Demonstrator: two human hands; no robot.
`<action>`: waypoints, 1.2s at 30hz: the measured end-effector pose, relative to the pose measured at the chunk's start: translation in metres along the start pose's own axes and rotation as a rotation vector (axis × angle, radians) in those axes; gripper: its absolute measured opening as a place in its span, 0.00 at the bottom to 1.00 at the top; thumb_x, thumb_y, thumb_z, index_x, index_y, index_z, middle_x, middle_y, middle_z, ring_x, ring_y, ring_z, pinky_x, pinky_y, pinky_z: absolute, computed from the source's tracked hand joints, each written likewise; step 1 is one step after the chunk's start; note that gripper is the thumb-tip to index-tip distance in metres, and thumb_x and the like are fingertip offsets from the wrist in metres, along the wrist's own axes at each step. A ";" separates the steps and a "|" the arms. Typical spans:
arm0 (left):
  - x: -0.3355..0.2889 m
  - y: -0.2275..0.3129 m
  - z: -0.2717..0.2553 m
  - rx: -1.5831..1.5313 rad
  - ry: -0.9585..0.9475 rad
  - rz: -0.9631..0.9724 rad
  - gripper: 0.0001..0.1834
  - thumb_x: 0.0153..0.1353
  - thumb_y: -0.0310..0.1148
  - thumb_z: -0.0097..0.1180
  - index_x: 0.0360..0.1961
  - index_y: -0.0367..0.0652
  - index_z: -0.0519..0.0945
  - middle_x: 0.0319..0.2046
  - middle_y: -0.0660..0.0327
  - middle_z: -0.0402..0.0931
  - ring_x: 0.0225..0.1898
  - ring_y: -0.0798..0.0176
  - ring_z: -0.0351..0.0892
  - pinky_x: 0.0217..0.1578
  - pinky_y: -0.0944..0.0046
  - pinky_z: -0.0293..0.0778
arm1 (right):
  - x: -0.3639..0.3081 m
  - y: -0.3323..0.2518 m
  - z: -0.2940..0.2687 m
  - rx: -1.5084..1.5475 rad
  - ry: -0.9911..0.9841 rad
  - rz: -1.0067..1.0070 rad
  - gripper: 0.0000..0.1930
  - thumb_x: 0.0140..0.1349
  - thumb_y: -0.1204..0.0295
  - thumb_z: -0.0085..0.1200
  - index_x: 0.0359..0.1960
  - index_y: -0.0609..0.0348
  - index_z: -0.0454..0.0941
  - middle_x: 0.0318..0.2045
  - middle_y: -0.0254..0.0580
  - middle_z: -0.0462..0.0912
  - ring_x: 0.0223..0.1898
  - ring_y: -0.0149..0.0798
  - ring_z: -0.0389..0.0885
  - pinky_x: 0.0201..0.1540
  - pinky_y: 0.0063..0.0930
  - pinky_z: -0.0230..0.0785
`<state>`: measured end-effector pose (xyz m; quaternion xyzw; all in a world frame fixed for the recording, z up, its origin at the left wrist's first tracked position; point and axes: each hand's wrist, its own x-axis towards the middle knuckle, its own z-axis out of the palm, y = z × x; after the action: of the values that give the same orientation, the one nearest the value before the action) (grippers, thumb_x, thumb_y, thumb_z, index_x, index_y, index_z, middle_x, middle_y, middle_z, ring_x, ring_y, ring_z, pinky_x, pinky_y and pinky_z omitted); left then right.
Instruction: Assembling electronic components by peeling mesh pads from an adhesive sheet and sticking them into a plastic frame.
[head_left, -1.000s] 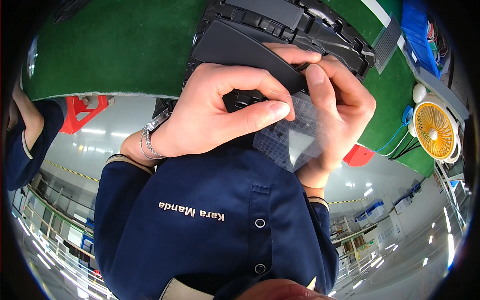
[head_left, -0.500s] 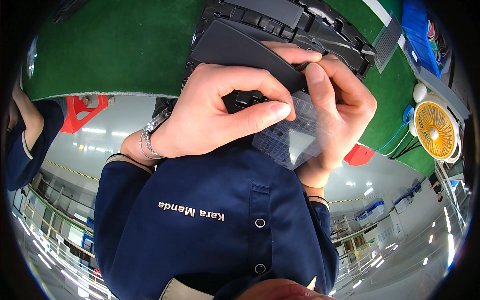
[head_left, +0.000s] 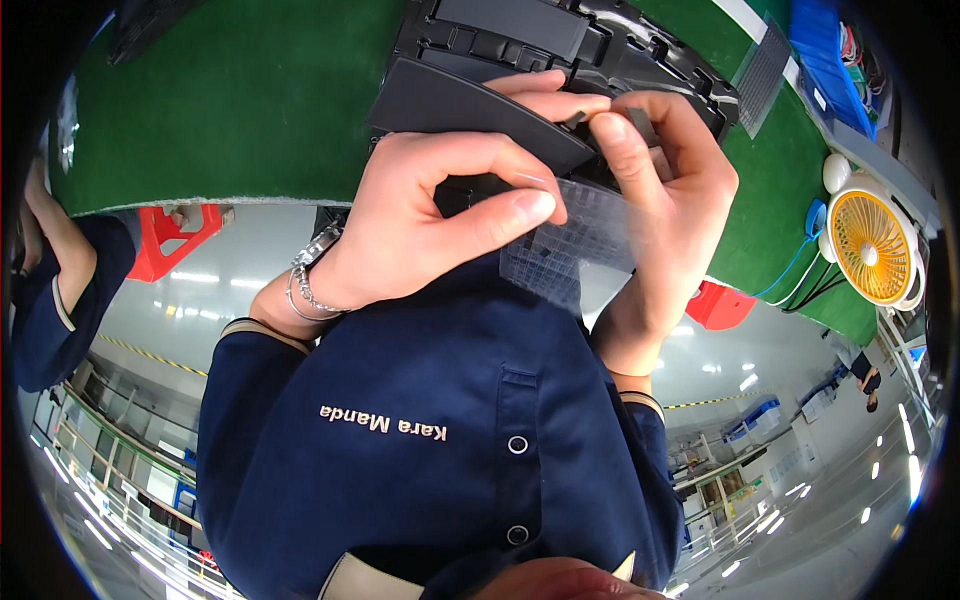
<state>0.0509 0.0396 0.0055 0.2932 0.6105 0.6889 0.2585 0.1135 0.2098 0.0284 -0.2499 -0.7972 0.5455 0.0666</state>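
A flat dark grey panel (head_left: 470,112) is held in my left hand (head_left: 430,215), whose far fingers reach behind it. The thumb and index finger of that same hand pinch a clear plastic sheet (head_left: 550,262) marked with rows of small squares. At the panel's right end, my right hand (head_left: 665,195) has thumb and index finger bent close together. A small dark grey strip (head_left: 642,126) shows between these fingers. Whether the strip touches the panel cannot be made out. Behind both hands lies a black moulded tray (head_left: 680,75) holding another dark panel (head_left: 515,25).
The green-topped table (head_left: 240,110) curves around me. A yellow and white fan (head_left: 868,247) with cables sits at the right, near a blue bin (head_left: 835,60) of wires. Red stools (head_left: 165,240) stand beyond the table's edge. Another person's arm (head_left: 65,245) appears at far left.
Both hands and the panel have shifted slightly left. My right fingers have drawn a little off the panel's end, and the small strip between them now shows more plainly.
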 end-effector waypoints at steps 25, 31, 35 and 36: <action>-0.041 0.024 -0.048 0.240 0.235 -0.193 0.06 0.59 0.25 0.56 0.34 0.33 0.80 0.31 0.60 0.79 0.37 0.67 0.76 0.42 0.69 0.69 | -0.028 0.031 0.011 -0.110 -0.271 -0.009 0.07 0.55 0.75 0.55 0.35 0.63 0.78 0.19 0.45 0.80 0.22 0.41 0.81 0.29 0.27 0.69; -0.040 0.028 -0.054 0.372 0.237 -0.258 0.07 0.57 0.26 0.57 0.35 0.35 0.82 0.31 0.61 0.79 0.36 0.69 0.76 0.41 0.70 0.69 | -0.033 0.028 0.011 -0.213 -0.239 -0.091 0.10 0.56 0.74 0.56 0.40 0.61 0.76 0.25 0.47 0.81 0.27 0.48 0.83 0.32 0.32 0.72; -0.039 0.025 -0.053 0.360 0.230 -0.253 0.07 0.57 0.26 0.57 0.35 0.35 0.82 0.30 0.61 0.79 0.36 0.68 0.76 0.40 0.70 0.69 | -0.035 0.027 0.009 -0.249 -0.244 -0.115 0.10 0.57 0.73 0.56 0.40 0.61 0.76 0.27 0.46 0.82 0.28 0.47 0.83 0.33 0.33 0.73; -0.039 0.023 -0.051 0.360 0.228 -0.256 0.07 0.57 0.26 0.57 0.35 0.35 0.82 0.30 0.61 0.79 0.36 0.68 0.76 0.40 0.70 0.69 | -0.036 0.027 0.009 -0.247 -0.247 -0.126 0.10 0.57 0.73 0.56 0.39 0.61 0.76 0.27 0.46 0.82 0.29 0.47 0.83 0.33 0.32 0.73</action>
<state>0.0409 -0.0264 0.0211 0.1751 0.7808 0.5593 0.2164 0.1498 0.1932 0.0062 -0.1368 -0.8743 0.4647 -0.0290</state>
